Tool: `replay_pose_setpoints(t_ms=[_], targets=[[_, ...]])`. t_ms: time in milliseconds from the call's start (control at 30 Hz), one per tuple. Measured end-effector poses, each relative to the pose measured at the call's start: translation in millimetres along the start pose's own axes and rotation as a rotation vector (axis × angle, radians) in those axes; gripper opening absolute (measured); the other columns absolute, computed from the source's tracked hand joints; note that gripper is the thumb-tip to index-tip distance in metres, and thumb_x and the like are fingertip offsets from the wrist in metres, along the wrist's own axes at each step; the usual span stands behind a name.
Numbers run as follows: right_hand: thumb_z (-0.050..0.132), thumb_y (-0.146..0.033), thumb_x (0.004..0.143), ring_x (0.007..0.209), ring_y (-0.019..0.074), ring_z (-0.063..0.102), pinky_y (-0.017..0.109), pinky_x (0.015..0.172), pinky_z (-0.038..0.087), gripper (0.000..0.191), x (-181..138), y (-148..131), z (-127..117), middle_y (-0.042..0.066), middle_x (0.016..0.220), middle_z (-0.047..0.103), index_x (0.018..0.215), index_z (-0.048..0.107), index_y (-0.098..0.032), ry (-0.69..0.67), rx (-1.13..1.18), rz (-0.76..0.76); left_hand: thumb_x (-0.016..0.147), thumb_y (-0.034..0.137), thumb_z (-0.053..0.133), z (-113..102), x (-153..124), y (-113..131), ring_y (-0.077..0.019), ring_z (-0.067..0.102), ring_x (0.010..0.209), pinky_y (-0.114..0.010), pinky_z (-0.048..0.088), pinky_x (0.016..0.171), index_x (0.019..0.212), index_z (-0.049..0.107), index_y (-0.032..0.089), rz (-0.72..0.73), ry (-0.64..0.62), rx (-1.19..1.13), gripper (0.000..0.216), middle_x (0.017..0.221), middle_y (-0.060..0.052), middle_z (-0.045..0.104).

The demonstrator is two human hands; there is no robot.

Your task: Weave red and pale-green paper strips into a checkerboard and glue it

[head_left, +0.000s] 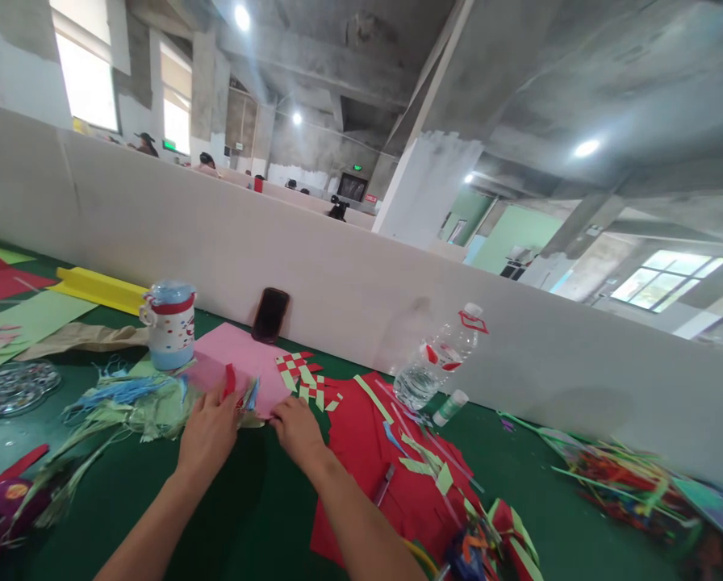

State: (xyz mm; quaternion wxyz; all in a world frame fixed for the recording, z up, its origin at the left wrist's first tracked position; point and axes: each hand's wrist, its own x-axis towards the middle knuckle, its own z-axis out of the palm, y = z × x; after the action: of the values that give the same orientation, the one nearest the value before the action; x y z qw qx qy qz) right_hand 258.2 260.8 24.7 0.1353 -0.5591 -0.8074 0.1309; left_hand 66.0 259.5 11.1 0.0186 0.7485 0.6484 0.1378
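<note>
My left hand (209, 426) is closed around a small piece with a red strip (230, 379) standing up from it. Thin blue strands (251, 395) show beside its fingertips; the rest of the piece is hidden. A short gap to the right, my right hand (298, 429) has its fingers pinched together at the lower edge of a pink paper sheet (234, 353). Whatever lies between those fingers is too small to make out. Red-and-green woven paper strips (301, 375) lie just beyond this hand. Left of my left hand are shredded pale green strands (156, 411) and blue strands (119, 391).
A white-and-blue cup (173, 331) and a phone (270, 315) stand near the partition (337, 274). At right are red paper (361, 452), a water bottle (434, 363), a glue stick (450, 408) and a colourful strip pile (633, 476). A clear tray (16, 387) lies left.
</note>
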Motion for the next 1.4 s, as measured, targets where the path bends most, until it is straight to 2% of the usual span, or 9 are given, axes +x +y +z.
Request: replay_pose_setpoints(t_ms=[100,200,367,467,567,733,867,1133,1400], targets=[[0.063,-0.016,0.099,0.11,0.0246,0.065,0.036,0.102,0.046,0.016,9.5,6.5,3.5,0.01,0.109,0.075,0.1,0.078,-0.019,0.031,0.031,0.006,0.099,0.027,0.061,-1.9,2.2,6.7,-0.0289,0.06,0.129,-0.055,0.047,0.11,0.143,0.054,0.02,0.009,0.001,-0.003,0.045,0.146,-0.012,0.059],[0.06,-0.018,0.101,0.107,0.0217,0.066,0.033,0.098,0.048,0.018,16.4,8.9,0.8,0.007,0.106,0.075,0.101,0.077,-0.022,0.092,0.086,0.018,0.097,0.034,0.067,-1.9,6.7,15.6,-0.0283,0.062,0.125,-0.055,0.052,0.105,0.135,0.06,0.021,0.02,-0.014,-0.024,0.041,0.141,-0.01,0.063],[0.067,-0.024,0.099,0.105,0.0199,0.068,0.034,0.097,0.052,0.011,41.5,16.9,-19.1,0.004,0.106,0.075,0.106,0.075,-0.021,0.194,0.228,0.025,0.097,0.037,0.066,-0.9,17.8,20.4,-0.0253,0.066,0.116,-0.051,0.056,0.099,0.128,0.064,0.02,-0.04,-0.017,-0.072,0.034,0.132,-0.009,0.067],[0.064,-0.033,0.103,0.108,0.0228,0.068,0.044,0.096,0.056,0.024,75.8,30.6,-33.5,0.007,0.12,0.071,0.121,0.068,-0.018,0.284,0.322,0.112,0.098,0.037,0.064,3.3,20.8,18.0,-0.0241,0.067,0.114,-0.049,0.056,0.099,0.124,0.066,0.02,-0.073,-0.017,-0.102,0.03,0.131,-0.009,0.068],[0.066,-0.037,0.102,0.108,0.0241,0.068,0.046,0.094,0.059,0.031,119.9,44.2,-39.5,0.009,0.127,0.067,0.126,0.065,-0.018,0.319,0.406,0.221,0.098,0.037,0.064,8.9,20.9,15.3,-0.024,0.067,0.114,-0.049,0.056,0.099,0.121,0.067,0.019,-0.085,-0.028,-0.123,0.029,0.13,-0.009,0.068],[0.066,-0.037,0.102,0.109,0.0247,0.068,0.046,0.092,0.06,0.034,184.1,53.0,-30.5,0.01,0.131,0.065,0.131,0.063,-0.019,0.326,0.546,0.349,0.104,0.031,0.053,10.9,20.3,12.3,-0.0238,0.068,0.111,-0.046,0.053,0.098,0.114,0.07,0.019,-0.072,-0.058,-0.156,0.024,0.121,-0.007,0.073],[0.066,-0.037,0.102,0.107,0.0241,0.069,0.045,0.09,0.06,0.035,213.4,54.9,-23.3,0.01,0.129,0.065,0.131,0.062,-0.018,0.314,0.671,0.405,0.105,0.027,0.042,9.3,22.0,11.6,-0.026,0.068,0.109,-0.04,0.049,0.094,0.115,0.073,0.022,-0.081,-0.067,-0.17,0.033,0.122,-0.009,0.076],[0.066,-0.037,0.102,0.105,0.0235,0.069,0.044,0.088,0.061,0.035,231.5,50.5,-9.8,0.009,0.127,0.066,0.13,0.062,-0.018,0.258,0.822,0.466,0.104,0.031,0.039,14.1,26.2,11.3,-0.0258,0.068,0.105,-0.039,0.047,0.087,0.114,0.074,0.026,-0.118,-0.082,-0.175,0.037,0.126,-0.007,0.075],[0.066,-0.038,0.102,0.106,0.0239,0.069,0.045,0.09,0.06,0.035,208.7,70.9,-26.4,0.009,0.128,0.066,0.13,0.062,-0.018,0.301,0.819,0.514,0.103,0.03,0.042,13.2,26.5,13.0,-0.0281,0.068,0.108,-0.039,0.047,0.087,0.117,0.074,0.027,-0.137,-0.09,-0.164,0.035,0.131,-0.007,0.073]])
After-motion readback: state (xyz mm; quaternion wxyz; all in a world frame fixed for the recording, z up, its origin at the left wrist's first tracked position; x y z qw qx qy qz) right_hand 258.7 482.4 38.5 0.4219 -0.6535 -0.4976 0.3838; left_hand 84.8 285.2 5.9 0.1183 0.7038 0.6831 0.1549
